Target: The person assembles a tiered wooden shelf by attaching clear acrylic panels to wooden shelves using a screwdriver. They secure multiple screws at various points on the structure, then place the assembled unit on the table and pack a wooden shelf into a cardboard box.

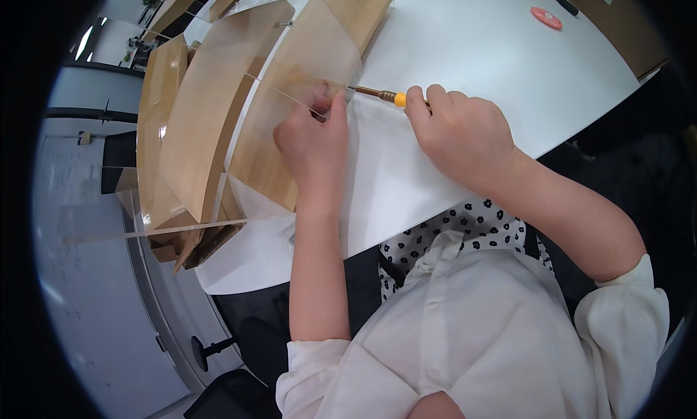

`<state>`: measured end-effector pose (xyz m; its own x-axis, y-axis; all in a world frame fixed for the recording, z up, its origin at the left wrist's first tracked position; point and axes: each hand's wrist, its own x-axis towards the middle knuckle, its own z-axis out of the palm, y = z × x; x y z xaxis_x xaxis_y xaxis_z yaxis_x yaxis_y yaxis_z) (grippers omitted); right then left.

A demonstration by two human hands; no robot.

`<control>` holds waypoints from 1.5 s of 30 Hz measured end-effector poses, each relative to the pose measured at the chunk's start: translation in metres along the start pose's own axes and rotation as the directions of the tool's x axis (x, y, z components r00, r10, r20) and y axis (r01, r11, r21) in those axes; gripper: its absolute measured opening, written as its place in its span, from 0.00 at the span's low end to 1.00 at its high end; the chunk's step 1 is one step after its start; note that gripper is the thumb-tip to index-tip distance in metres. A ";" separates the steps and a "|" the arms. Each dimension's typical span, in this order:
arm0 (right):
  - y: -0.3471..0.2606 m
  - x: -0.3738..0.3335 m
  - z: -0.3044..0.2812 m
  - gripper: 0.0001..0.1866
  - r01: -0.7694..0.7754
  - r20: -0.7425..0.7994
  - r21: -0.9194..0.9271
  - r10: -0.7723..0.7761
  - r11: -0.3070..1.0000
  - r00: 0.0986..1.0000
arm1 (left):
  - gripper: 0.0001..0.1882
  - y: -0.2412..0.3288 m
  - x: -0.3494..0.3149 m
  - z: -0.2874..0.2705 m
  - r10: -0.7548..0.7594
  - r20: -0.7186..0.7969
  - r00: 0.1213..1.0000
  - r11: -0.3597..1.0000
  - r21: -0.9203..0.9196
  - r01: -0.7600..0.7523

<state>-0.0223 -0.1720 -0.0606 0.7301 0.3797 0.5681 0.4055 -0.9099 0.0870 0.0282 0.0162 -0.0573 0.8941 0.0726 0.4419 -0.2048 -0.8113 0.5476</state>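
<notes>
My right hand [465,132] is closed around the handle of a screwdriver [388,96] with a yellow collar. Its shaft points left, and the tip meets the edge area of a clear panel [327,38]. Just beside that tip, my left hand [314,139] is closed in a pinch, its fingers partly seen through the panel. What they hold is too small or hidden to make out. The clear panel stands against a wood-coloured board [265,154]. A second, curved wood-coloured board [210,107] lies further left, with a small metal fitting [287,24] near its far end.
The white table [472,56] carries a pink oval object [546,18] and a black-handled tool [561,1] at the far right. A cardboard box [628,30] fills the far right corner. Brown cardboard [160,92] stands at the left. Chairs [232,393] are below left.
</notes>
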 end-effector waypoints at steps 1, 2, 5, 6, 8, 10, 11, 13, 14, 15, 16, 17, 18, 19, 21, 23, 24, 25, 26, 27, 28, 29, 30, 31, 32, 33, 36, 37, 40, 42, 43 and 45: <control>0.000 0.000 0.001 0.05 -0.014 0.027 0.018 0.013 1.000 1.000 | 0.14 0.000 -0.001 -0.001 -0.007 0.004 1.000 1.000 0.014 0.007; 0.002 0.000 0.002 0.05 -0.049 0.050 0.088 0.044 0.995 0.998 | 0.14 0.002 0.000 -0.001 -0.012 0.007 1.000 1.000 0.018 0.012; 0.012 0.004 0.004 0.06 -0.340 0.280 0.442 0.232 0.830 0.931 | 0.09 0.006 0.001 -0.001 -0.041 0.030 0.999 0.999 -0.003 0.041; 0.015 0.013 -0.001 0.07 -0.548 0.475 0.577 0.297 0.606 0.829 | 0.11 0.005 0.002 -0.001 -0.055 0.035 0.998 0.998 -0.013 0.056; 0.027 0.024 -0.011 0.10 -0.804 0.769 0.571 0.235 0.167 0.594 | 0.11 0.005 0.002 0.001 -0.034 0.028 0.999 0.999 0.001 0.034; 0.038 0.030 -0.015 0.14 -0.909 0.918 0.396 0.046 -0.132 0.393 | 0.12 0.004 0.002 0.000 -0.031 0.022 0.999 0.999 0.011 0.031; 0.041 0.030 -0.014 0.14 -0.908 0.924 0.378 0.008 -0.181 0.383 | 0.12 0.004 0.002 0.000 -0.037 0.021 0.999 0.999 0.010 0.037; 0.043 0.029 -0.013 0.15 -0.901 0.928 0.334 -0.069 -0.276 0.365 | 0.09 0.003 0.001 0.001 -0.027 0.011 1.000 1.000 0.008 0.027; 0.038 0.028 -0.013 0.13 -0.894 0.914 0.399 0.011 -0.204 0.406 | 0.10 0.001 0.001 0.001 -0.012 -0.002 1.000 1.000 0.012 0.012; 0.030 0.025 -0.013 0.12 -0.881 0.889 0.457 0.087 -0.126 0.449 | 0.13 0.000 0.001 0.001 0.003 -0.014 1.000 1.000 0.015 -0.003; 0.023 0.022 -0.012 0.11 -0.862 0.855 0.505 0.159 -0.043 0.493 | 0.13 0.000 0.001 0.001 -0.006 -0.014 1.000 1.000 0.013 0.006; 0.020 0.016 -0.011 0.09 -0.761 0.723 0.633 0.242 0.143 0.647 | 0.13 0.000 0.001 0.002 -0.011 -0.007 1.000 1.000 0.006 0.011; 0.018 0.008 -0.008 0.07 -0.625 0.557 0.705 0.284 0.335 0.781 | 0.13 0.000 0.002 0.004 -0.016 0.000 1.000 1.000 -0.001 0.016; 0.017 0.002 -0.003 0.06 -0.463 0.367 0.718 0.282 0.520 0.886 | 0.13 0.000 0.002 0.005 -0.014 0.001 1.000 1.000 -0.001 0.014; 0.015 -0.003 0.002 0.06 -0.138 0.040 0.385 0.133 0.913 0.990 | 0.13 0.001 0.001 0.003 -0.014 -0.001 1.000 1.000 0.004 0.014; 0.015 -0.004 0.000 0.06 0.017 -0.047 0.041 -0.015 0.999 0.999 | 0.14 0.002 0.001 0.002 -0.026 -0.005 1.000 1.000 -0.007 0.026; 0.015 -0.004 0.001 0.07 0.034 -0.077 0.032 -0.032 0.999 0.997 | 0.14 0.002 0.001 0.002 -0.033 -0.008 0.999 0.999 -0.014 0.033; 0.016 -0.003 0.005 0.07 0.051 -0.108 0.022 -0.048 0.998 0.993 | 0.14 0.002 0.001 0.002 -0.033 -0.003 0.999 0.999 -0.012 0.033; 0.015 -0.002 0.007 0.07 0.072 -0.139 0.013 -0.069 0.997 0.988 | 0.14 0.001 0.001 0.002 -0.035 -0.003 0.999 0.999 -0.008 0.035; 0.014 -0.003 0.007 0.06 0.054 -0.102 0.035 -0.050 0.998 0.994 | 0.14 0.001 0.001 0.001 -0.038 -0.002 0.999 0.999 -0.004 0.038; 0.013 -0.004 0.007 0.05 0.036 -0.064 0.056 -0.033 0.998 0.997 | 0.14 0.001 0.001 0.001 -0.033 -0.005 0.999 0.999 0.004 0.033; 0.012 -0.005 0.006 0.05 0.016 -0.025 0.074 -0.014 0.997 1.000 | 0.14 0.002 0.001 0.001 -0.026 -0.007 1.000 1.000 0.011 0.026; 0.013 -0.005 0.010 0.05 -0.047 -0.017 0.197 0.052 0.979 0.999 | 0.14 0.002 0.001 0.002 -0.018 -0.009 1.000 1.000 0.017 0.018; 0.014 -0.005 0.015 0.06 -0.110 0.000 0.316 0.116 0.942 0.993 | 0.14 0.002 0.002 0.002 -0.010 -0.009 1.000 1.000 0.014 0.010; 0.017 -0.005 0.019 0.07 -0.170 0.024 0.429 0.177 0.887 0.984 | 0.14 0.002 0.002 0.002 0.000 -0.010 1.000 1.000 0.011 0.000; 0.021 0.003 0.017 0.08 -0.445 0.342 0.603 0.289 0.662 0.894 | 0.14 0.000 0.002 0.003 0.004 -0.013 1.000 1.000 0.009 -0.004; 0.039 0.028 -0.006 0.11 -0.897 0.896 0.439 0.090 -0.045 0.434 | 0.14 -0.001 0.001 0.001 -0.003 -0.008 1.000 1.000 0.019 0.003; 0.044 0.032 -0.011 0.11 -0.911 0.919 0.393 0.027 -0.122 0.393 | 0.10 0.002 0.002 -0.001 -0.036 0.004 0.999 0.999 0.016 0.036; 0.046 0.031 -0.012 0.12 -0.917 0.934 0.340 -0.043 -0.208 0.356 | 0.11 0.009 0.003 -0.002 -0.082 0.042 0.996 0.997 0.003 0.082; 0.037 0.026 -0.009 0.11 -0.882 0.882 0.468 0.095 -0.052 0.462 | 0.12 0.006 0.002 -0.002 -0.055 0.035 0.998 0.998 0.008 0.054; 0.026 0.019 -0.009 0.10 -0.823 0.793 0.554 0.220 0.127 0.568 | 0.09 0.004 0.002 0.000 -0.045 0.025 0.999 0.999 0.002 0.045; 0.017 0.010 0.000 0.07 -0.557 0.461 0.632 0.316 0.539 0.829 | 0.13 0.001 0.002 0.002 -0.019 0.009 1.000 1.000 -0.007 0.019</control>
<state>-0.0083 -0.1842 -0.0536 0.9872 0.1038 0.1210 0.1592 -0.5966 -0.7866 0.0306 0.0144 -0.0580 0.9013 0.0824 0.4252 -0.1910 -0.8055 0.5609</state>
